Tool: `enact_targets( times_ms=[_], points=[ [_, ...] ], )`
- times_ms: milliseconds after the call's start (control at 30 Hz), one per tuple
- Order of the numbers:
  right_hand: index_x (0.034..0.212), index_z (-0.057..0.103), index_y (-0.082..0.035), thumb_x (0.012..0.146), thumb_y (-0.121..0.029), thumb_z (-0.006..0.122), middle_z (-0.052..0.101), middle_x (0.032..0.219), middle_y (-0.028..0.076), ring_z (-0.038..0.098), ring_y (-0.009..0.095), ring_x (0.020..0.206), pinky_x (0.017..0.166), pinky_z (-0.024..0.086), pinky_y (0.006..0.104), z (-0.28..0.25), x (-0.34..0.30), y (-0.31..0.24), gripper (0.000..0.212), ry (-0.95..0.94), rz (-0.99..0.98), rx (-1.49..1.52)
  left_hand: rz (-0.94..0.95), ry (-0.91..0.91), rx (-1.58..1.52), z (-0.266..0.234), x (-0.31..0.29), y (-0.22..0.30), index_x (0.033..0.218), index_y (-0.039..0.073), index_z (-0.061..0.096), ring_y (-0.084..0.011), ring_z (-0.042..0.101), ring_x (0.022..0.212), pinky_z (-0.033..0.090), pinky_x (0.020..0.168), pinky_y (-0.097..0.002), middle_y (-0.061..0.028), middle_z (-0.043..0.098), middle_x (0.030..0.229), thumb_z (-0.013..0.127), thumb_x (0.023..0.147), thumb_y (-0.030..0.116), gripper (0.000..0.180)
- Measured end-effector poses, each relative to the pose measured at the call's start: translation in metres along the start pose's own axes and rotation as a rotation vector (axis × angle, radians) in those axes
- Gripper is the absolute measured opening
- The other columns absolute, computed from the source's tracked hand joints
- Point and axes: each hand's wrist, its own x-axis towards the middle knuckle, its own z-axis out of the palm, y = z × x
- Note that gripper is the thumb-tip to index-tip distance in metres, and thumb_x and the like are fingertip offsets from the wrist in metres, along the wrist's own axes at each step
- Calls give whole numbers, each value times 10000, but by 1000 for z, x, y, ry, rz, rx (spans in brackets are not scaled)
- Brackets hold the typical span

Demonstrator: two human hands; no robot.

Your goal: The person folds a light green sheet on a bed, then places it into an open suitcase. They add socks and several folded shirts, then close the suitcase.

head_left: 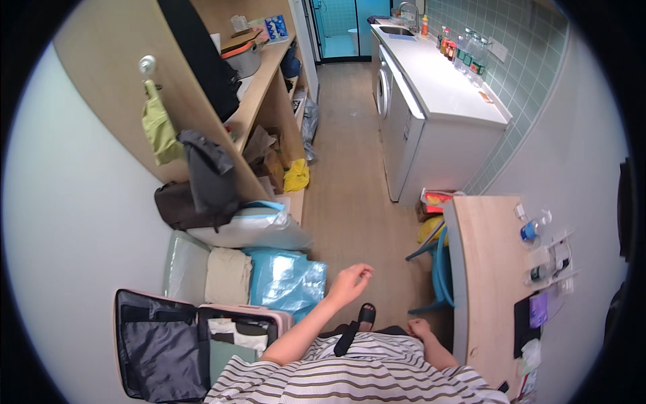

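Lying open at the person's left, the pink-edged suitcase with black lining [178,316] spreads its lid leftward, its long axis running away from the body along the hinge. A wrinkled dark-grey fabric panel [165,363] covers the lid; the other half holds folded white-and-black clothing [239,333] and grey-green cloth [229,357]. Beyond sits a shiny blue plastic bag [282,277], near the left hand [350,283], which looks empty, fingers loosely bent and apart. The right hand [420,328] hangs curled near a blue chair [442,269]; whether it grips anything, I cannot tell. Light wood-look flooring [343,168] runs between pale wooden shelving [269,74] and a white counter [444,84].
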Motion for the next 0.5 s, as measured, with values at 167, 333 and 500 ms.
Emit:
enact_targets(
  times_ms=[167, 333, 500],
  points=[
    [1047, 618, -81, 899, -214, 543, 675, 845, 33, 635, 109, 659, 500, 488, 261, -7, 30, -108, 213, -91, -6, 187, 64, -200, 154, 25, 63, 2, 981, 42, 620, -321, 633, 801, 504, 689, -407, -132, 651, 863, 559, 842, 134, 177],
    [1047, 631, -81, 910, -208, 535, 670, 835, 45, 633, 115, 678, 526, 492, 266, 10, 70, -192, 210, -269, -48, 214, -67, -342, 125, 4, 100, -32, 971, 55, 602, -318, 640, 806, 508, 684, -426, -138, 653, 849, 545, 838, 152, 175],
    [1006, 680, -44, 899, -250, 551, 694, 873, 99, 657, 156, 741, 629, 520, 290, 12, 160, -237, 266, -289, -317, -363, -39, -342, 192, -30, 170, -100, 948, 68, 605, -320, 642, 792, 507, 695, -420, -130, 655, 842, 522, 849, 168, 163]
  ],
)
